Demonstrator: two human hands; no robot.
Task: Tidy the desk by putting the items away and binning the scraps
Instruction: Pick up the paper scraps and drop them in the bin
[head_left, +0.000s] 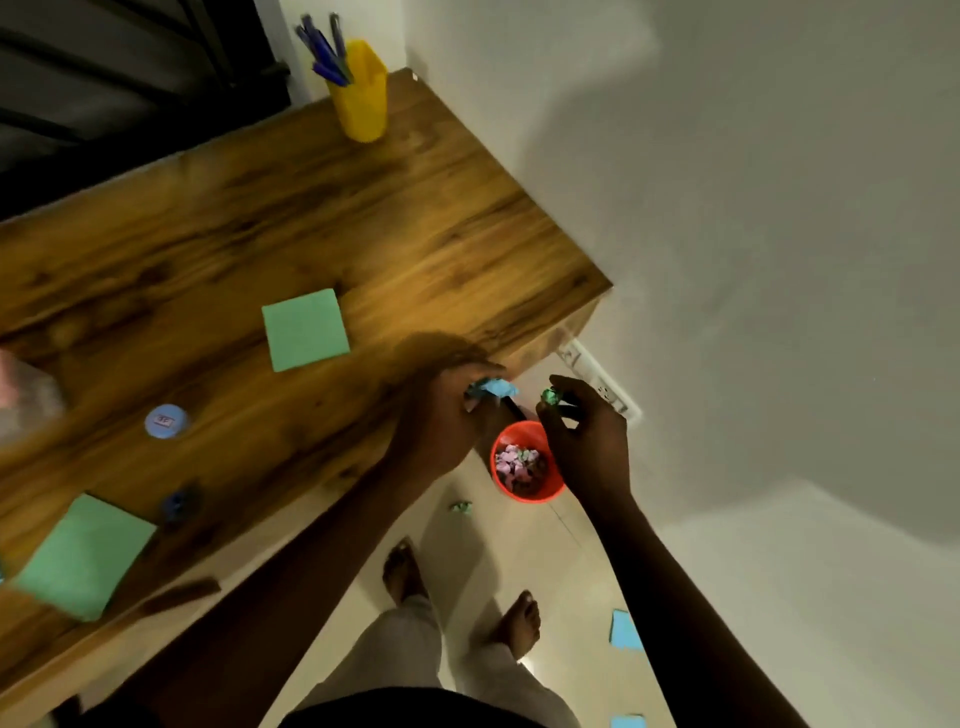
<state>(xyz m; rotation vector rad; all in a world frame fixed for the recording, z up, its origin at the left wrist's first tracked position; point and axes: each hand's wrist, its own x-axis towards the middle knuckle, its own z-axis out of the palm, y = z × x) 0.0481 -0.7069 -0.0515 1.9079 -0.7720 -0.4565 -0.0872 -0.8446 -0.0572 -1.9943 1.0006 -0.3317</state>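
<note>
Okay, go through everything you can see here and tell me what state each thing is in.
left hand, pinching a crumpled blue scrap
right hand, pinching a crumpled green scrap
red bin, upright on the floor, part-filled with scraps
yellow pen holder, upright, pens inside
loose green scrap, lying on the floor beside the bin
green notepad, flat on the desk

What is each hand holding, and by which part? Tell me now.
The left hand pinches a crumpled blue paper scrap by one edge; the right hand pinches a crumpled green paper scrap, mostly enclosed in its grip.
</note>
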